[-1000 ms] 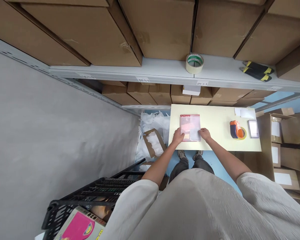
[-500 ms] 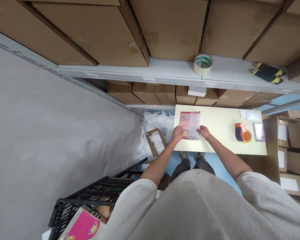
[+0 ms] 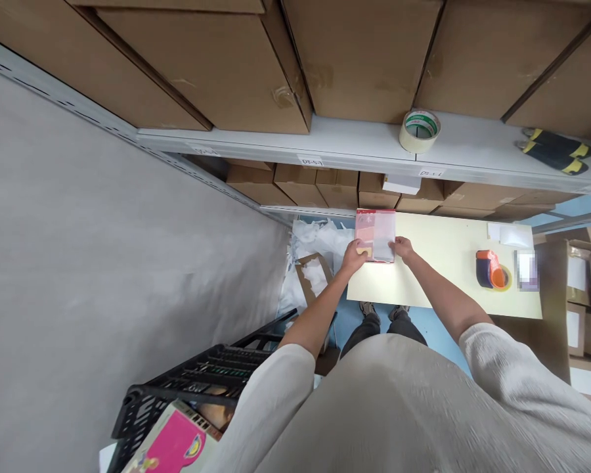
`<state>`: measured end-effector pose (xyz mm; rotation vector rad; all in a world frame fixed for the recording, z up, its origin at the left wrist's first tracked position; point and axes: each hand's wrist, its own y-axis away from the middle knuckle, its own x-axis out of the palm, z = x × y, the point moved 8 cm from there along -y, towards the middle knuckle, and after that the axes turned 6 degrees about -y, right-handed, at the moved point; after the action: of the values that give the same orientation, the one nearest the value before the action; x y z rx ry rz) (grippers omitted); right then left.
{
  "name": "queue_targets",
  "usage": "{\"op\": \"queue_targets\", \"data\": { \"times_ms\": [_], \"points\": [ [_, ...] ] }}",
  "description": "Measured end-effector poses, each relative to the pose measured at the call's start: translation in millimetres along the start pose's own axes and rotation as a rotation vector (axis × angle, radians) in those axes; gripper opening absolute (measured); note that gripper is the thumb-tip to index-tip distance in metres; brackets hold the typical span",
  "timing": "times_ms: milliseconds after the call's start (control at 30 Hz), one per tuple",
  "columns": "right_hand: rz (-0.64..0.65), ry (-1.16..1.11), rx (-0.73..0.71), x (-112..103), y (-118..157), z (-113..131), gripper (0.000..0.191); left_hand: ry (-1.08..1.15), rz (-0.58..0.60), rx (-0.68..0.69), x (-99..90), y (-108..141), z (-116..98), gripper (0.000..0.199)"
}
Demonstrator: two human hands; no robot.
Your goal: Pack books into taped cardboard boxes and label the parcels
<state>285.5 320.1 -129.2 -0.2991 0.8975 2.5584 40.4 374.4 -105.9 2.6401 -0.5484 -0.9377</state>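
A flat red package (image 3: 380, 228) under a cloudy, see-through wrap is at the far left corner of the pale yellow table (image 3: 433, 263). My left hand (image 3: 355, 256) grips its near left part, the thumb lying over the top near a small yellowish patch. At the right edge, my right hand (image 3: 401, 247) pinches the package between thumb and fingers. The fingers underneath are hidden. Whether the package rests on the tabletop or is held just above it, I cannot tell.
An orange tape dispenser (image 3: 491, 270) and white packets (image 3: 515, 234) lie on the table's right. Tape (image 3: 419, 131) and black-yellow cutters (image 3: 556, 150) sit on the shelf among cardboard boxes (image 3: 369, 52). A black crate (image 3: 192, 374) stands lower left; white wrapping (image 3: 320, 240) lies left of the table.
Both hands have shifted the package away from me and slightly left, to the table's far left corner. The grip stays on both sides. The camera view has turned slightly left.
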Motion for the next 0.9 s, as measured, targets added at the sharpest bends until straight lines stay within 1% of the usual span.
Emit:
{"op": "queue_targets", "data": {
  "times_ms": [100, 233, 333, 500, 600, 733, 900],
  "points": [
    [-0.037, 0.062, 0.048, -3.1, 0.5, -4.5, 0.020, 0.007, -0.007, -0.014, -0.3, -2.2, 0.2, 0.056],
    [-0.077, 0.130, 0.074, -9.2, 3.9, -7.1, 0.021, -0.004, 0.006, 0.042, 2.2, -1.0, -2.9, 0.052],
    [-0.086, 0.163, 0.067, -14.0, 7.8, -5.6, 0.024, -0.013, 0.022, 0.069, 3.7, 2.5, -3.2, 0.049],
    [-0.089, 0.157, 0.008, -25.5, 20.4, -2.6, 0.038, -0.072, 0.014, 0.081, 2.2, 9.3, -5.9, 0.046],
    [-0.079, 0.138, -0.018, -34.2, 34.8, -7.8, 0.035, -0.080, -0.008, 0.097, 0.5, 16.0, -10.4, 0.046],
    [-0.081, 0.111, -0.034, -50.9, 63.9, -22.2, 0.026, -0.053, -0.031, 0.124, 3.2, 30.0, -20.7, 0.048],
    [-0.106, 0.071, -0.050, -82.4, 105.0, -35.9, 0.019, -0.073, 0.012, 0.173, 22.6, 52.7, -45.9, 0.044]
  ]
}}
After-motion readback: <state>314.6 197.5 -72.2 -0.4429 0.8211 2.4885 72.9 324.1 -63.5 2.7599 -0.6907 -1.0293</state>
